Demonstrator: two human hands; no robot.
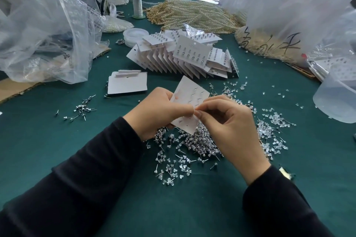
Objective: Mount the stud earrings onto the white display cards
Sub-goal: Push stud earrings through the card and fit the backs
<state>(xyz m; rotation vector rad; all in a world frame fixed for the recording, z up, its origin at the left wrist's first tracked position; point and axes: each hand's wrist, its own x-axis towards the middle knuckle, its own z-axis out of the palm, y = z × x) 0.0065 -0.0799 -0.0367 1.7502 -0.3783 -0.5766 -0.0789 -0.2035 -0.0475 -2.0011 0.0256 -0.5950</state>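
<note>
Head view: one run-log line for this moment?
step: mounting | left hand: holds display card | right hand: pinches at it, piece hidden | loose studs: piled under hands | filled cards: stacked behind

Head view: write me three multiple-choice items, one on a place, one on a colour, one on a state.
1. Where is the stack of blank cards? A. on the tablecloth, left of the held card; B. inside a bag; C. on the pearls.
2. The tablecloth is: A. red; B. dark green; C. grey.
3. The left hand: A. lies flat on the table; B. grips the held card; C. holds a spool.
Answers: 1 A, the stack lies flat beside the card. 2 B, its bare parts are dark green. 3 B, its fingers curl round the card's edge.
</note>
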